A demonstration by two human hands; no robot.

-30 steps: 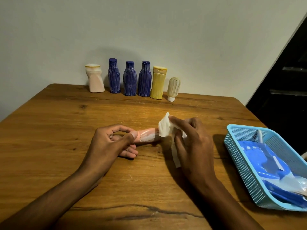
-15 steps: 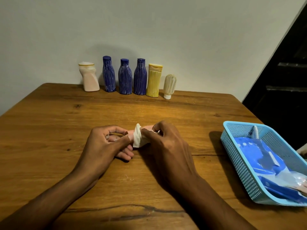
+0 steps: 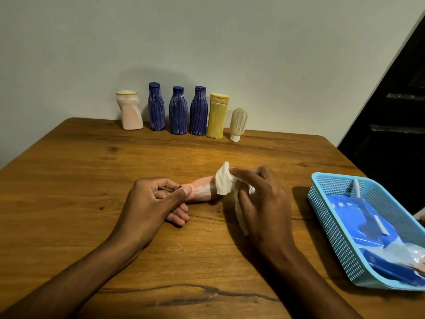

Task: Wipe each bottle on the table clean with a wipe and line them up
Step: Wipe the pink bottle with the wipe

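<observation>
Middle of the frame, a small pink plastic bottle (image 3: pixel 202 189) lies on its side on the brown wooden table (image 3: pixel 69 180), long axis running left-right, slightly tilted up toward the right. Left hand (image 3: pixel 151 203) pinches its left end between thumb and fingers. Right hand (image 3: pixel 262 203) pinches a crumpled white wipe (image 3: pixel 224 180) against the bottle's right end. Upper middle, six bottles stand in a row by the wall: a pale pink one (image 3: pixel 130 111), three dark blue ribbed ones (image 3: pixel 178 111), a yellow one (image 3: pixel 217 116) and a small cream one (image 3: pixel 238 123) standing on its cap. Right edge has a light blue plastic basket (image 3: pixel 331 222).
</observation>
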